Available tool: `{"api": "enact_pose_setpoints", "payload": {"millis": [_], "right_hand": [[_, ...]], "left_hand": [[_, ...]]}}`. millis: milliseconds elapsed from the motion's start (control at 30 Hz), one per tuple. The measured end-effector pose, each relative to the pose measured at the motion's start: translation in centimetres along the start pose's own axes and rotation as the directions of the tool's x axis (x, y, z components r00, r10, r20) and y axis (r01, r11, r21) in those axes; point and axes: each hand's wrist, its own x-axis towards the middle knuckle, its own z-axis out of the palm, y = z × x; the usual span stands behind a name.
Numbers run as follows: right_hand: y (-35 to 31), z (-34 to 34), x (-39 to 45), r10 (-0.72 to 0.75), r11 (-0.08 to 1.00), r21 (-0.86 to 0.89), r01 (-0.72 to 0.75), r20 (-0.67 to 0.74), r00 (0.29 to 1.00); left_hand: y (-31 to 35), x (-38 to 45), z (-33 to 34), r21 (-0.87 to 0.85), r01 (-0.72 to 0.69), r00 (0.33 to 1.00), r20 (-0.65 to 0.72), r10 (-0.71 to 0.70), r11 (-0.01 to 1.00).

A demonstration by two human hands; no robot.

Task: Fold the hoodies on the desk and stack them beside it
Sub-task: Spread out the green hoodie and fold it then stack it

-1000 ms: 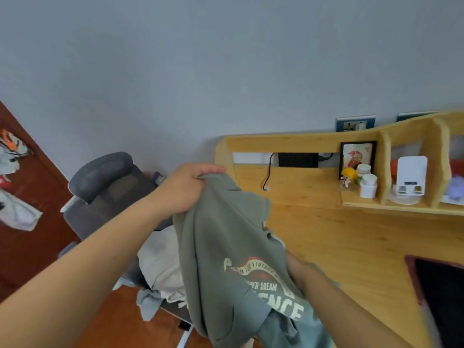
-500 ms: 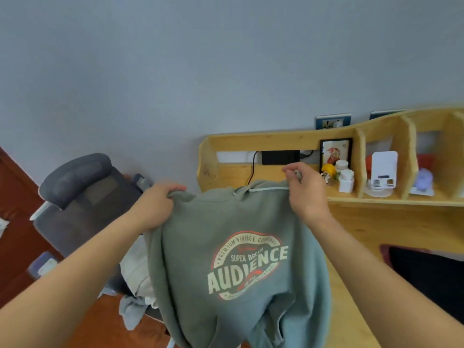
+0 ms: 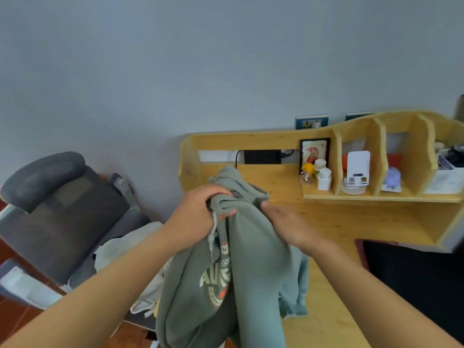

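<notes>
Above the desk point(image 3: 351, 222) edge, the soft, limp green hoodie point(image 3: 226, 272) was gripped bunched at its collar by the left hand point(image 3: 198, 214); the blurred right hand point(image 3: 283, 222) seemingly lay flat against it; shoulder seams would be best grasped

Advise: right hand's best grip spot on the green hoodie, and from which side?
Grip the free shoulder seam of the green hoodie, coming from the right. The left hand bunches the collar, so the cloth hangs doubled; the open right hand already rests there.
</notes>
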Motion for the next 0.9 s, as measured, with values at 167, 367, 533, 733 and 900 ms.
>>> {"api": "enact_pose_setpoints", "payload": {"millis": [167, 367, 533, 733, 900], "right_hand": [[-0.7, 0.5, -0.1, -0.087, 0.946, 0.324, -0.005, 0.269, 0.959], [-3.0, -0.6, 0.6, -0.244, 0.891, 0.433, 0.136, 0.205, 0.948], [-3.7, 0.6, 0.4, -0.321, 0.947, 0.005, 0.322, 0.082, 0.944], [-5.2, 1.9, 0.1, -0.324, 0.932, -0.217, 0.289, -0.146, 0.935], [-4.7, -0.5, 1.2, -0.335, 0.931, -0.194, 0.310, -0.117, 0.935]], "left_hand": [[0.2, 0.5, 0.0, 0.033, -0.062, 0.998, 0.031, 0.061, 0.998], [0.9, 1.0, -0.3, 0.041, -0.114, 0.993, 0.044, 0.112, 0.993], [0.0, 1.2, -0.5, 0.080, -0.049, 0.999, -0.019, 0.050, 0.996], [1.1, 1.9, 0.8, 0.216, -0.023, 0.999, 0.041, 0.015, 0.976], [0.9, 2.4, -0.4, 0.095, 0.122, 0.977, 0.166, -0.137, 0.988]]}}
